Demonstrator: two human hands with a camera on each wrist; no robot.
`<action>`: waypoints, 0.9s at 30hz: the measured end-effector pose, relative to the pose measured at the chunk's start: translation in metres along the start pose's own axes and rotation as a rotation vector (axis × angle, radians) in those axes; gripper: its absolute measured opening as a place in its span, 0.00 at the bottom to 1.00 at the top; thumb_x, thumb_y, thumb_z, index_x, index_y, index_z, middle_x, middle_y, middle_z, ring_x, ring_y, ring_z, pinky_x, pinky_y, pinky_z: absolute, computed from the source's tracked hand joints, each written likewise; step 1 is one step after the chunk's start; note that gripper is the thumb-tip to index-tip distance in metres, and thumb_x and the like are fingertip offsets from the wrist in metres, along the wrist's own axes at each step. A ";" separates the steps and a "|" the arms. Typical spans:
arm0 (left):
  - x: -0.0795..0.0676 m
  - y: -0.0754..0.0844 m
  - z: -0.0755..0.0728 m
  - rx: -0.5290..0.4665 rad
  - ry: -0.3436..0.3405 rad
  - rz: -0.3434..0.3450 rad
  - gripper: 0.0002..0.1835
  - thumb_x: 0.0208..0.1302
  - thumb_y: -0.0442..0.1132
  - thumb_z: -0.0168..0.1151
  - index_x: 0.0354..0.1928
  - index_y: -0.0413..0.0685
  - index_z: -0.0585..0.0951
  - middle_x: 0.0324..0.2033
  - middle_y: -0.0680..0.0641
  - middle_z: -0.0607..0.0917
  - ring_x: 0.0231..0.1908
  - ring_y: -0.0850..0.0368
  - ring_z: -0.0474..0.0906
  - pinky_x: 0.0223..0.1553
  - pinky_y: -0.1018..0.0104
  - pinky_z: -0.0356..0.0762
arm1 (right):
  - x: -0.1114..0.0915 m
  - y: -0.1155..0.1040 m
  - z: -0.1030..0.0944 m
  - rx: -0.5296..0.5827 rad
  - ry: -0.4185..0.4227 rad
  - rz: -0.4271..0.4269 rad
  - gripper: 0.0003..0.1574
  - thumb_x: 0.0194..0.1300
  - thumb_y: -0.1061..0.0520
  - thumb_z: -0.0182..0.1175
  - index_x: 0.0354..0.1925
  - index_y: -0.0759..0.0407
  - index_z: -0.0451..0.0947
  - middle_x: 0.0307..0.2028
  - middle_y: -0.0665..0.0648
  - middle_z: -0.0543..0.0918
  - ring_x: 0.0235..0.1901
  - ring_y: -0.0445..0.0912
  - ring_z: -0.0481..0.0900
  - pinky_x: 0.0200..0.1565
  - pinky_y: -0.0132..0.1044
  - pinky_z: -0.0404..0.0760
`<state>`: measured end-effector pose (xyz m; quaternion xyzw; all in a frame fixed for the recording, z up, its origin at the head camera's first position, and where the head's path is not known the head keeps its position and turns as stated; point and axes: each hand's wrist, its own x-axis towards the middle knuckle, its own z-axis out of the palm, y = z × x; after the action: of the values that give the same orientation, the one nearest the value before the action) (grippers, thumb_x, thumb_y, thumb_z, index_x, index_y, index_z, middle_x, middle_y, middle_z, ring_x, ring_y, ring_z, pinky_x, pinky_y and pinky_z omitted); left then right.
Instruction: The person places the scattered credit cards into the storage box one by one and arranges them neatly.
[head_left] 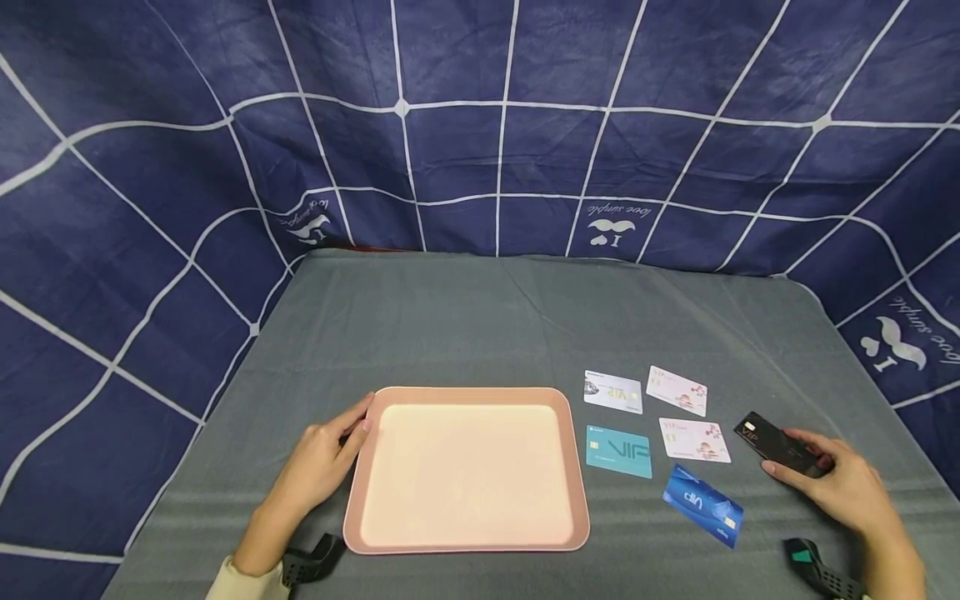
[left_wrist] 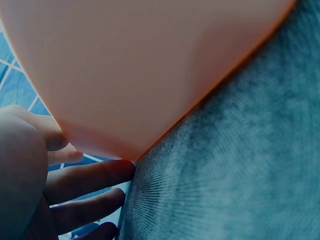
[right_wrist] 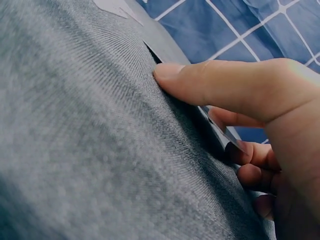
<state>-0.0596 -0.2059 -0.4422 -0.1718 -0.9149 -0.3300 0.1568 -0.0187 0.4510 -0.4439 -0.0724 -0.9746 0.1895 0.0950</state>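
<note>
Lowest in the head view, nearest the camera, are a black plastic wrist device with a green patch at the right wrist and a plain black plastic wrist device at the left, beside a cream sleeve.

The right hand holds a black rectangular VIP card narrowly between thumb and fingers (whether the card is wholly off the cloth, I cannot tell). The left hand, fingers loosely extended and thumb apart from the index finger, touches the left rim of a pink rectangular tray with rounded corners and a pale inner floor.

Between the tray and the black card, five more cards lie apart from one another: a white card with grey print, a teal VIP card just nearer the person, a pale pink floral card, a second pale pink floral card and, nearest the person, a glossy blue VIP card.

Everything rests on grey ribbed cloth, with navy white-lined fabric behind.
</note>
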 end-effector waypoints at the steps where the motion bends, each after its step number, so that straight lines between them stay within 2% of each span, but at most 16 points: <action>1: 0.000 0.000 0.000 0.000 0.001 0.002 0.20 0.68 0.32 0.61 0.61 0.36 0.79 0.48 0.33 0.84 0.46 0.39 0.83 0.43 0.44 0.78 | 0.000 0.000 0.000 0.005 0.002 0.001 0.39 0.48 0.45 0.78 0.51 0.66 0.78 0.33 0.62 0.77 0.30 0.44 0.67 0.30 0.42 0.61; 8: 0.001 0.000 0.000 0.003 0.005 0.004 0.20 0.68 0.31 0.61 0.61 0.36 0.79 0.48 0.33 0.84 0.45 0.38 0.84 0.43 0.43 0.78 | -0.001 0.002 0.000 0.009 0.019 0.050 0.40 0.47 0.43 0.78 0.51 0.67 0.80 0.34 0.64 0.78 0.29 0.27 0.60 0.32 0.43 0.60; 11: 0.001 0.000 0.000 0.005 0.005 0.002 0.20 0.68 0.31 0.61 0.61 0.36 0.79 0.48 0.33 0.84 0.46 0.38 0.84 0.43 0.43 0.78 | -0.001 0.002 0.000 0.010 0.028 0.055 0.40 0.47 0.43 0.78 0.50 0.67 0.80 0.34 0.65 0.78 0.29 0.23 0.57 0.32 0.43 0.60; 15: 0.000 0.000 0.000 0.007 0.008 0.009 0.20 0.67 0.31 0.61 0.61 0.36 0.79 0.48 0.33 0.84 0.46 0.38 0.84 0.43 0.43 0.78 | -0.001 0.001 0.000 0.008 0.049 0.063 0.39 0.47 0.43 0.78 0.49 0.67 0.81 0.33 0.63 0.78 0.28 0.23 0.57 0.32 0.42 0.60; 20: 0.000 0.002 -0.001 0.016 0.003 0.000 0.20 0.67 0.31 0.61 0.61 0.36 0.79 0.48 0.33 0.84 0.45 0.38 0.84 0.43 0.43 0.78 | -0.001 -0.002 0.000 0.000 0.072 0.083 0.40 0.46 0.43 0.79 0.50 0.68 0.81 0.31 0.60 0.76 0.27 0.31 0.63 0.31 0.42 0.59; 27: 0.001 0.005 -0.002 0.010 -0.006 -0.010 0.20 0.68 0.31 0.61 0.61 0.36 0.78 0.48 0.33 0.84 0.46 0.38 0.83 0.43 0.43 0.78 | -0.002 -0.006 0.000 0.003 0.101 0.093 0.39 0.46 0.43 0.79 0.48 0.69 0.82 0.30 0.60 0.77 0.26 0.27 0.60 0.31 0.41 0.59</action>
<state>-0.0577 -0.2034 -0.4374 -0.1676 -0.9178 -0.3256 0.1534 -0.0178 0.4451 -0.4417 -0.1268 -0.9639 0.1914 0.1351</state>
